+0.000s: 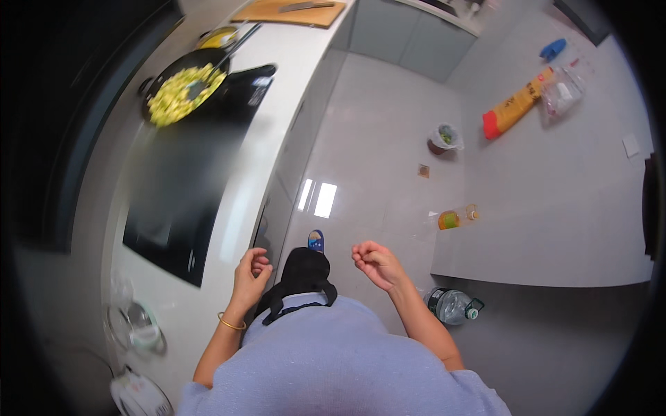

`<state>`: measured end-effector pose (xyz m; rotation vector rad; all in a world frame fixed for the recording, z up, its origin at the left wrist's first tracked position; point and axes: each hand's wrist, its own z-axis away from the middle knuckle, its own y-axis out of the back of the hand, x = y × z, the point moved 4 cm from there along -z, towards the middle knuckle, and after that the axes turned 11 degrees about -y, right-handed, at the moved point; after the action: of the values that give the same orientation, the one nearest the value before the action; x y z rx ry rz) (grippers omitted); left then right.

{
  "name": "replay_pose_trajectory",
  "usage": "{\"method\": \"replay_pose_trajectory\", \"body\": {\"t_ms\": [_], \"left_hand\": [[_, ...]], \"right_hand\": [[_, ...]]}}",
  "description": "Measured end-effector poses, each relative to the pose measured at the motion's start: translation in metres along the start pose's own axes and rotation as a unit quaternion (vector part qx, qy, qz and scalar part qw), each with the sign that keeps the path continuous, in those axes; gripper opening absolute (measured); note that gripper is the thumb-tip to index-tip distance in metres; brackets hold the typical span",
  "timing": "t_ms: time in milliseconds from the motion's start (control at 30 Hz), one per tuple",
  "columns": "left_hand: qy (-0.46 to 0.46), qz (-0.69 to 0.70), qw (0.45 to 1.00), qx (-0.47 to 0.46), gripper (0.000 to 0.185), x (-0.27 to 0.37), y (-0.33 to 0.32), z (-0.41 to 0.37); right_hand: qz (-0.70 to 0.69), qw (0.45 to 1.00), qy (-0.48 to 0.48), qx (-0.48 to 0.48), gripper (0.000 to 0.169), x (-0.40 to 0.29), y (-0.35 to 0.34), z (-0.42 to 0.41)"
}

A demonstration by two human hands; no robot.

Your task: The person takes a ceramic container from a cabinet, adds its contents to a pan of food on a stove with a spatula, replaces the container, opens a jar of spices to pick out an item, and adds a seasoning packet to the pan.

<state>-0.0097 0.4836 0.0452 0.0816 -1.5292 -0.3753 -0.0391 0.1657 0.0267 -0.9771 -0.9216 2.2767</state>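
Observation:
My left hand (pixel 252 275), with a gold bangle at its wrist, is beside the front edge of the white countertop (pixel 283 93); its fingers are curled but apart and hold nothing. My right hand (pixel 379 264) is raised over the floor, its fingers folded in, with nothing visible in it. A black wok (pixel 208 54) full of chopped yellow-green food (pixel 177 96) stands on the far part of the black glass cooktop (pixel 171 229). A spatula (pixel 237 46) rests in the wok with its head in the food. A blurry haze covers part of the cooktop.
Beyond the wok are a bowl of yellow food (pixel 218 39) and a wooden cutting board (pixel 260 11) bearing a knife (pixel 307 6). Glass lids (pixel 140 322) lie near left. Right of me are a lined bin (pixel 439 143), an oil bottle (pixel 450 219) and a large water bottle (pixel 450 306).

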Motion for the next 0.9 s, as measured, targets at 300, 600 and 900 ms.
{"method": "replay_pose_trajectory", "body": {"t_ms": [300,600,900], "left_hand": [[-0.045,0.002,0.983,-0.176,0.031,0.043,-0.088,-0.177],[0.070,-0.077,0.975,-0.194,0.027,0.031,-0.117,-0.185],[0.315,-0.079,0.937,-0.132,0.025,0.001,-0.229,-0.024]], "right_hand": [[-0.233,0.947,0.177,0.132,0.005,-0.108,0.122,0.014],[-0.213,0.937,0.067,0.269,0.008,-0.123,0.271,0.027],[0.145,0.921,-0.197,0.304,0.013,-0.139,0.447,0.001]]}}
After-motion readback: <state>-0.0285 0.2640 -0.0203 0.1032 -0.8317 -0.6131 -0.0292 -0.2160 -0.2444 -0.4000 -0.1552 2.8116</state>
